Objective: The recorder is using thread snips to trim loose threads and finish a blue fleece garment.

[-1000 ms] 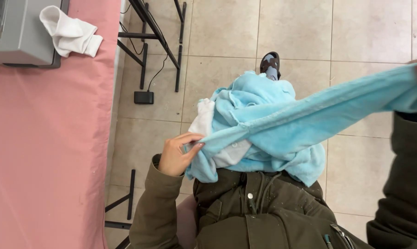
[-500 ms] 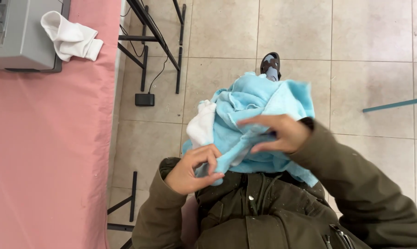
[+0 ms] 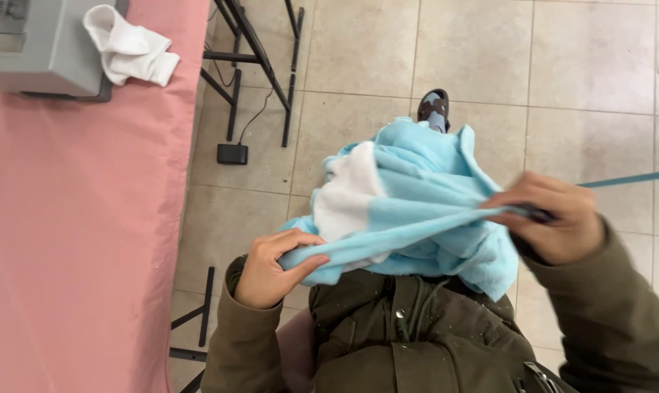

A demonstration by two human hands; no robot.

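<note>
Light blue fleece cloth [image 3: 417, 211] bunched up in the lap, over the olive jacket [image 3: 417, 342], with a white patch showing on its left side. Left hand [image 3: 271, 266] pinching one end of a long edge between thumb and fingers, right hand [image 3: 555, 218] closed round the same edge further along, so that strip is pulled fairly taut between the two. Looks like a thin blue strap or trim [image 3: 628, 178] running off to the right past the right hand, hard to tell if it's part of the cloth.

Progress-wise: probably early to middle. One edge found and stretched out, the rest a crumpled heap, nothing folded flat or laid on the pink table [image 3: 75, 240] yet. Grey machine [image 3: 38, 44] and a white rag [image 3: 129, 44] up on the table, untouched. Plenty left to straighten, by the look of it.
</note>
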